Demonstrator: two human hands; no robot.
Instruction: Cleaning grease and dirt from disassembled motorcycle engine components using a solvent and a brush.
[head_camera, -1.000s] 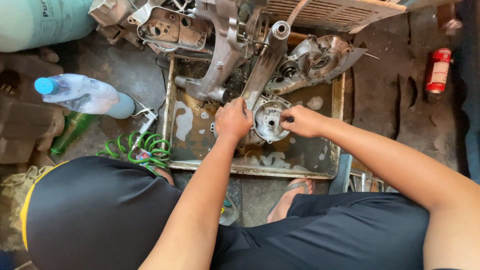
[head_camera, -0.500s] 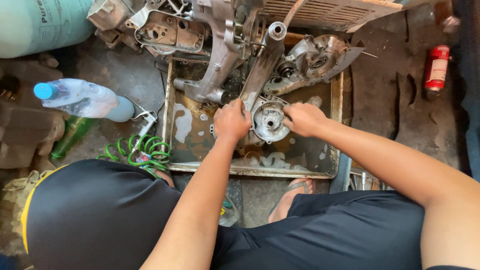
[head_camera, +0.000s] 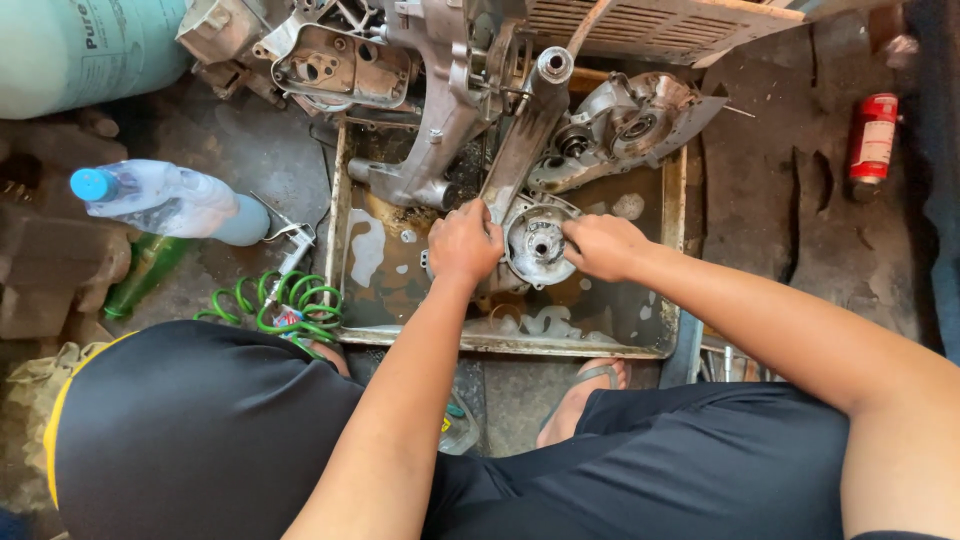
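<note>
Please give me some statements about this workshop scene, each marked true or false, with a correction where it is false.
1. Both hands rest on the round metal engine part. True: the left hand and the right hand touch it on opposite sides.
2. The round part sits over a clean, dry wooden board. False: it lies in a shallow metal tray holding dirty liquid.
3. A coiled green hose lies on the floor beside the tray. True.
4. The plastic bottle has a red cap. False: its cap is blue.
5. A red canister lies on the floor, apart from the tray. True.
</note>
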